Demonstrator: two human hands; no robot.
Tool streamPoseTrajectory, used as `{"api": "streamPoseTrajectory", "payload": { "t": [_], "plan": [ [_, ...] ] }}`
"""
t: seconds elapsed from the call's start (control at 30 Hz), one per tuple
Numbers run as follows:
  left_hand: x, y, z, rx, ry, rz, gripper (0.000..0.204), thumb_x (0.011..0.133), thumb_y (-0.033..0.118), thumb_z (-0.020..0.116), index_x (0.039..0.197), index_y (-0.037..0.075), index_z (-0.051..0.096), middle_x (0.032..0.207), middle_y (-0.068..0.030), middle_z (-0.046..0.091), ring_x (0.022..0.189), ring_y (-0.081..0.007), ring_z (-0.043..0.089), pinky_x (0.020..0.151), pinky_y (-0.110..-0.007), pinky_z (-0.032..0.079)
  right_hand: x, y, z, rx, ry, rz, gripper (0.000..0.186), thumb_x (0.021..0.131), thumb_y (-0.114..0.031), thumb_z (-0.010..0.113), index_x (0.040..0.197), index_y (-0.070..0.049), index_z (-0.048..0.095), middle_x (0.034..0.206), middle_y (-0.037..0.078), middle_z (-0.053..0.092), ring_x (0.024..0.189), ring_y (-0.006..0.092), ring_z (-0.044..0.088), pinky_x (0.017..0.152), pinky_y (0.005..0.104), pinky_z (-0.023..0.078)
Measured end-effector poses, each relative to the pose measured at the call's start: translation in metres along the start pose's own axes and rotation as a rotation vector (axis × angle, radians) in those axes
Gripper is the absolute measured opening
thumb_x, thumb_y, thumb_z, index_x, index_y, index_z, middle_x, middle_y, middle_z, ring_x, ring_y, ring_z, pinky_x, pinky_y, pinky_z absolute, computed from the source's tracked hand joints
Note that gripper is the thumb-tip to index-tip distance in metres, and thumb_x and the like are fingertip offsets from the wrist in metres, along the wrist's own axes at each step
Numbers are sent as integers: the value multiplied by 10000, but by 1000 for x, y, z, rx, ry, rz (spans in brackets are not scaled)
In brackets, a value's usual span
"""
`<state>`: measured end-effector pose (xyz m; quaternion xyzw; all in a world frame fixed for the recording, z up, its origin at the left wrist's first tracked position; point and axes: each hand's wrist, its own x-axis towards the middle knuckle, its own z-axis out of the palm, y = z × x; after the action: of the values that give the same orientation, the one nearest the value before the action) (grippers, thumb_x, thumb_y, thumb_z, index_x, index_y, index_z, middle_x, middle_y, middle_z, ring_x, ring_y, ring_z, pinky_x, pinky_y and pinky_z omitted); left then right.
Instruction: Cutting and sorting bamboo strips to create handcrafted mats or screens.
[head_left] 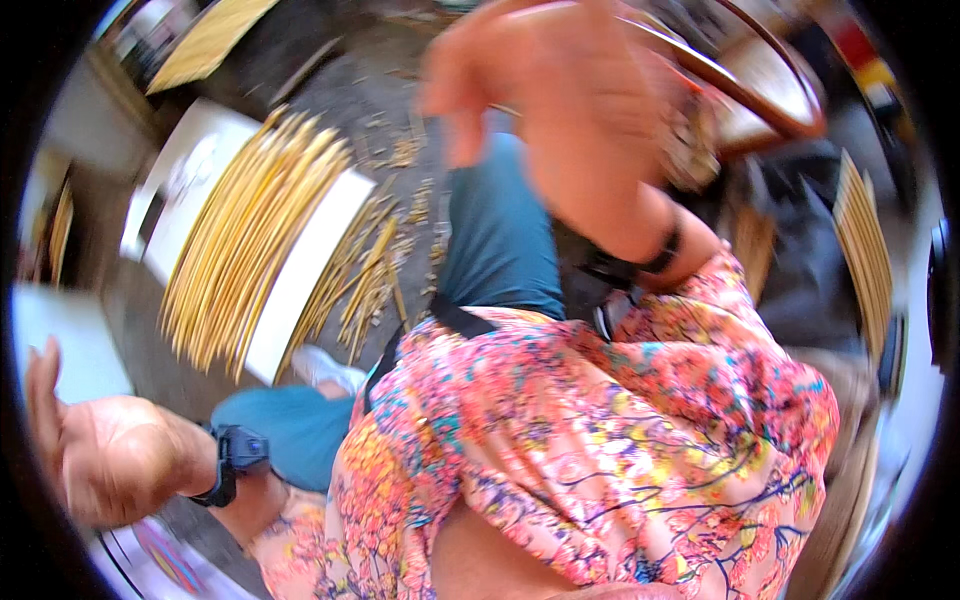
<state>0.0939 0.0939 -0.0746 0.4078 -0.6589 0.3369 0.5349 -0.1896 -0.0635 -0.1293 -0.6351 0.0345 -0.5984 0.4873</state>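
My left hand [115, 455] is held out at the lower left, palm up, fingers stretched, with nothing visible in it. A black band with a dark device circles its wrist. Raised at the top middle, my right hand [585, 110] is blurred by motion; its fingers look spread, and I see nothing held in them. A black band [665, 245] is on that wrist. Left of my knees, a wide layer of thin yellow stalks [255, 235] lies across a white board [305, 280]. Neither hand touches the stalks.
Loose stalks and broken bits [375, 265] litter the dark floor [385, 80] beside the board. A round brown-rimmed item [770, 115] stands at the upper right. Further right, a pale slatted panel [865, 260] leans near black sheeting [795, 200]. A yellow mat [210, 40] lies upper left.
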Motion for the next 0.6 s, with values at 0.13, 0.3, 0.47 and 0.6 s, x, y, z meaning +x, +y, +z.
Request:
{"api": "streamPoseTrajectory", "payload": {
  "t": [0.13,0.3,0.47,0.6],
  "plan": [
    [-94,-59,5,186,-316,-462,317,957,177,419,1081,-83,550,1003,-159,624,899,-257,604,831,-324,470,-67,40,-56,-581,-127,174,117,808,-69,610,908,-19,573,701,80,574,562,154,580,508,280,451],
    [-252,-131,-39,433,-486,-904,325,950,201,440,1119,-55,549,937,-131,632,840,-210,591,792,-310,450,-169,56,-115,-1019,-205,266,132,787,-109,629,873,-13,601,753,137,607,694,263,611,616,321,483],
    [-325,-146,-62,400,-361,-1249,349,949,203,402,1120,-72,535,905,-141,631,837,-207,582,794,-297,430,-234,22,-146,-1153,53,715,156,778,-169,616,856,-34,603,816,171,618,779,341,602,664,393,480],
    [-324,-135,-68,362,-288,-1360,349,939,185,398,1110,-89,530,880,-142,630,818,-206,584,765,-302,442,-280,-3,-144,-1205,-23,1064,176,795,-213,606,849,-47,625,836,182,625,796,353,602,686,407,476]
  ]
}}
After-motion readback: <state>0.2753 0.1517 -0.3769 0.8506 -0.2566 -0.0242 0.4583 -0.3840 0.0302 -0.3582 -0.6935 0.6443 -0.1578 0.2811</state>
